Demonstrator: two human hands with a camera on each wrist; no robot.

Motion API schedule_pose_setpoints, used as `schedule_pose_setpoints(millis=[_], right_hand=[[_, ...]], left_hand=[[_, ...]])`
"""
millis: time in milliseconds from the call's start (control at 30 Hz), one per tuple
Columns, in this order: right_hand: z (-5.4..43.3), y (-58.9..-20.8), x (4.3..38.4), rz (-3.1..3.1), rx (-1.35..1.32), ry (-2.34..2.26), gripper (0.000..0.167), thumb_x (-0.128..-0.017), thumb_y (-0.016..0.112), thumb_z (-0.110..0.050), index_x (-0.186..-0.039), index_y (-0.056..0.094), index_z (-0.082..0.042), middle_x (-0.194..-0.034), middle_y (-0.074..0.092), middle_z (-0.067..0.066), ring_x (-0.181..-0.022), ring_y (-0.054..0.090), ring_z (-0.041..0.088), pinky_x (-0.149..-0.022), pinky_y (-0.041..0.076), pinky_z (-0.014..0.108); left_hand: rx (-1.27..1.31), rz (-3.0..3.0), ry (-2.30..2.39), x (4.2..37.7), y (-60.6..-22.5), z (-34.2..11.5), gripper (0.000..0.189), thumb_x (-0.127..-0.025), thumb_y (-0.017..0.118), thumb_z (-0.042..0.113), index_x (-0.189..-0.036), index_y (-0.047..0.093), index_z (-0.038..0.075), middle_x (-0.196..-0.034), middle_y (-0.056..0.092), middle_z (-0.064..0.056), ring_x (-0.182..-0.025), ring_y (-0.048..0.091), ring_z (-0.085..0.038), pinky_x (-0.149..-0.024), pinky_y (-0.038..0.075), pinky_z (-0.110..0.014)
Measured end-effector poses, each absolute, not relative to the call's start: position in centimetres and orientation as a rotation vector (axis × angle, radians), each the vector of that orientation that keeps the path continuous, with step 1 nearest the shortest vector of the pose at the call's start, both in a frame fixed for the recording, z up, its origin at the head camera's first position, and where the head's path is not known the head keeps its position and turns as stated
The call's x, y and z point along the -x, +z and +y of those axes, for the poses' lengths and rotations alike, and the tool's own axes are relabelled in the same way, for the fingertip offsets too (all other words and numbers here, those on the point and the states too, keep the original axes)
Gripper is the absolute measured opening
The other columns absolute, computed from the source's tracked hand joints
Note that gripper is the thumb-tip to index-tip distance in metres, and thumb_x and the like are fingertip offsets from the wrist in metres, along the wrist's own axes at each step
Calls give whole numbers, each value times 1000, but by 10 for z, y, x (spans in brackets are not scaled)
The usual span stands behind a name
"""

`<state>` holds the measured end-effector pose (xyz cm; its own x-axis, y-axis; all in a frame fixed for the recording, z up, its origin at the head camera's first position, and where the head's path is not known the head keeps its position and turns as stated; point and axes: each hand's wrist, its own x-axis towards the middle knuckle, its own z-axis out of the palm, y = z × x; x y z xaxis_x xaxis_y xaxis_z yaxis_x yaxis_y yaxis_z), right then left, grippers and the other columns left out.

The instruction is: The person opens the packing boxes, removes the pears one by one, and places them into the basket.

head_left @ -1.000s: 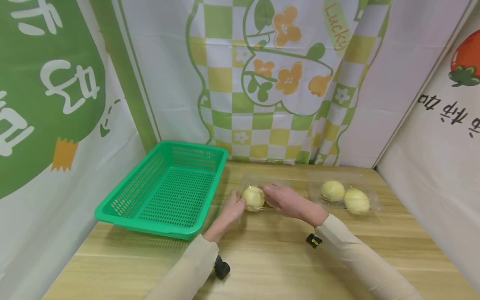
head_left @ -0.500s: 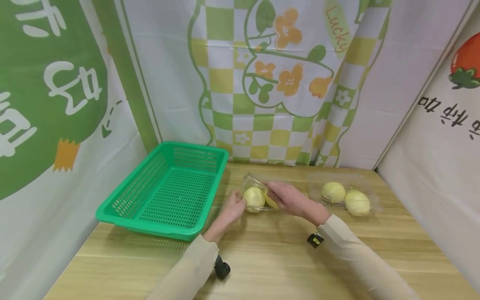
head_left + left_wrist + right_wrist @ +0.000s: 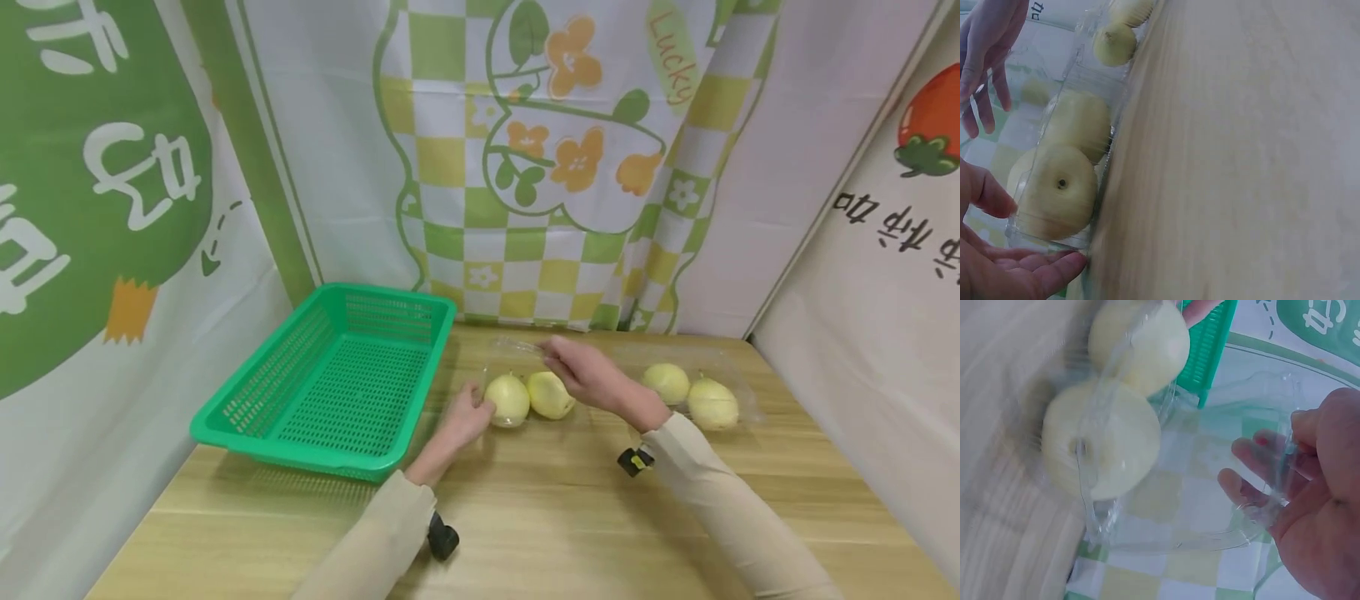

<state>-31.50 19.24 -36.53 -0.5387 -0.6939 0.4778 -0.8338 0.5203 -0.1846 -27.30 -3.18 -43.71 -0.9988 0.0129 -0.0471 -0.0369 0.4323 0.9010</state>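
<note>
1. Currently, the end of a clear plastic rectangular box (image 3: pixel 1063 242) is pinched by the left hand (image 3: pixel 465 415): thumb at the upper edge, fingers along the outer side, narrow gap filled by plastic. Likely done so the light box is kept from sliding.
2. The free edge of the transparent plastic lid (image 3: pixel 1210 542) is gripped between thumb and fingers of the right hand (image 3: pixel 588 371); fingers are seen through the plastic. Lid is raised, probably kept up so the contents are left uncovered. Hinge cannot be made out.
3. Two round pale-yellow fruits (image 3: pixel 507 400) are seated side by side in the box, on the wooden table (image 3: pixel 562 517), between the hands; rolling is presumably prevented by the walls.
4. Beyond the right hand, two more round yellow fruits (image 3: pixel 713 404) are held in a second clear plastic box (image 3: pixel 752 414), apparently parked aside within reach.
5. A green perforated plastic basket (image 3: pixel 352 392) is placed near the left hand, apparently for easy access.
</note>
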Motion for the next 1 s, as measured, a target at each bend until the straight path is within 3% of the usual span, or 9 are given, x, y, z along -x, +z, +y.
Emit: schedule_pose_setpoints(millis=[67,133,333,533,733,1000], right_hand=[[192,-361,317,-2459,-1266,562,8,-102,50,-7,-95,54,-7,-120,68,18,-77,64,16,-63,48,27],[191,-357,318,-2492,-1249,566,8,-103,49,-9,-97,54,-7,-121,68,18,-81,67,19,-65,52,27],[188,-352,322,-2506,-1196,585,8,-102,53,-12,-103,57,-5,-112,71,14,-97,72,25,-79,60,33],[189,-349,325,-2487,-1180,554,9,-100,57,-11,-105,61,-5,-100,72,10,-96,72,24,-80,60,33],[192,-343,330,-2438,-1170,525,8,-99,57,-9,-104,62,-4,-98,73,11,-94,72,24,-79,60,35],[198,-335,338,-2463,-1086,494,12,-99,55,-6,-106,63,-1,-99,72,12,-91,70,24,-78,59,38]], left_hand=[[30,2617,1626,273,-435,-32,73,-86,55,16,-152,28,-4,-151,39,-28,-139,39,-43,-114,34,-58],[26,2603,1618,273,-433,-32,79,-85,56,14,-154,22,-3,-154,35,-28,-142,36,-43,-115,32,-59],[6,2569,1637,273,-434,-32,85,-82,57,10,-155,16,-4,-158,26,-27,-147,26,-44,-119,23,-59],[-16,2504,1741,274,-439,-33,80,-85,56,8,-154,18,-6,-156,30,-28,-145,29,-44,-120,24,-56],[-28,2448,1811,278,-441,-35,71,-91,49,9,-154,18,-6,-153,33,-30,-143,33,-44,-119,27,-56],[-66,2430,1819,279,-440,-37,69,-91,47,4,-153,17,-8,-154,31,-32,-144,31,-45,-119,28,-55]])
